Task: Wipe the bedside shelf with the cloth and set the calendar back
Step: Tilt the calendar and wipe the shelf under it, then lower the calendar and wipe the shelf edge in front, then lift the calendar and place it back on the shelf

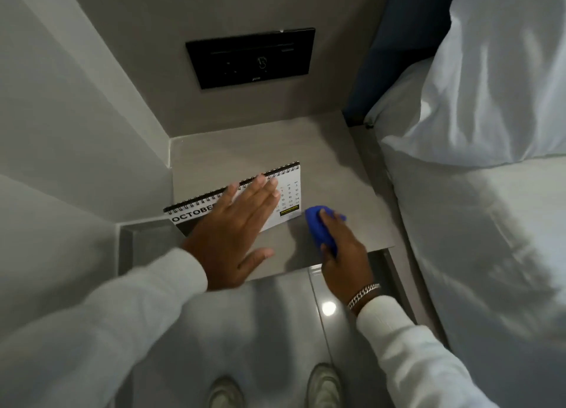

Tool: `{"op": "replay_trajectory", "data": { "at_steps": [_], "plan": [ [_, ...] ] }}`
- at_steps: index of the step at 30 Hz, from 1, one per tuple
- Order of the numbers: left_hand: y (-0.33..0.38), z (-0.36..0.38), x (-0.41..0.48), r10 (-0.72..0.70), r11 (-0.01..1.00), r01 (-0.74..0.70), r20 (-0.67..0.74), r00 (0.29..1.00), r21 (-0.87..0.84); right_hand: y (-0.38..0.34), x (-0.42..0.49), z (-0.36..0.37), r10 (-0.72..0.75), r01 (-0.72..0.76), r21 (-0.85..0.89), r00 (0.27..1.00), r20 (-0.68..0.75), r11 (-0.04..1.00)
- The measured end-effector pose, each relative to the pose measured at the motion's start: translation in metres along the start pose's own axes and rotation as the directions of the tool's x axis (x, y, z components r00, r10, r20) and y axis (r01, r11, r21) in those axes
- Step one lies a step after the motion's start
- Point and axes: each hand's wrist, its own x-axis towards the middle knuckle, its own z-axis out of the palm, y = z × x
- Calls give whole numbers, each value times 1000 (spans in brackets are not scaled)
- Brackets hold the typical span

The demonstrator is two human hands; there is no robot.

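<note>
Shoes (323,386) stand on the glossy floor (343,340) below the shelf (337,175), where the calendar (288,193) sits at the left front edge under the flat left hand (235,233), fingers spread and clamped on nothing. Beside it the right hand (343,257), closed round the blue cloth (318,227), presses near the front edge. Wiping looks under way, the calendar's spot and its return seemingly left; bed (490,224) alongside.

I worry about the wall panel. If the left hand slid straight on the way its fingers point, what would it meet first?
Probably the calendar: the left hand is open over it, fingertips at its spiral binding. Beyond lies bare shelf, then the wall.
</note>
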Motion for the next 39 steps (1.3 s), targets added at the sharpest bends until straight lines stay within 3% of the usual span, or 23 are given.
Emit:
{"op": "replay_trajectory", "data": {
  "at_steps": [4,6,10,13,17,21,23,24,27,29,31,34,39],
  "plan": [
    [41,55,-17,-121,971,129,53,991,-199,33,36,-6,-41,43,-349,999,14,936],
    [55,86,-20,-226,944,250,129,965,-216,49,52,0,-85,96,-455,995,45,885],
    [73,132,-22,-426,881,459,229,875,-116,71,60,24,-135,160,-577,987,86,801],
    [77,147,-20,-493,853,516,197,847,-83,86,56,36,-145,157,-625,987,71,764],
    [75,148,-26,-541,812,565,172,823,-147,89,55,36,-121,170,-656,985,119,735],
    [79,128,-49,-635,688,678,236,735,-261,73,59,23,14,153,-653,970,243,742],
    [82,114,-61,-715,542,738,241,656,-402,54,64,11,76,108,-596,958,275,795],
    [84,108,-65,-784,416,769,237,574,-485,43,66,6,72,73,-521,965,252,850],
    [81,79,-73,-931,-113,746,332,151,-657,1,70,-3,60,-52,-101,996,73,993],
    [71,59,-70,-926,-303,589,377,3,-749,-24,72,-1,163,-166,159,986,30,973],
    [55,36,-58,-937,-335,384,346,-43,-860,-42,77,-1,236,-233,313,971,28,921],
    [32,4,-29,-923,-383,145,373,-89,-912,-62,78,-2,220,-219,395,975,44,892],
    [16,-17,-13,-879,-475,262,466,-100,-840,-85,72,3,239,-220,434,971,11,874]
  ]
}}
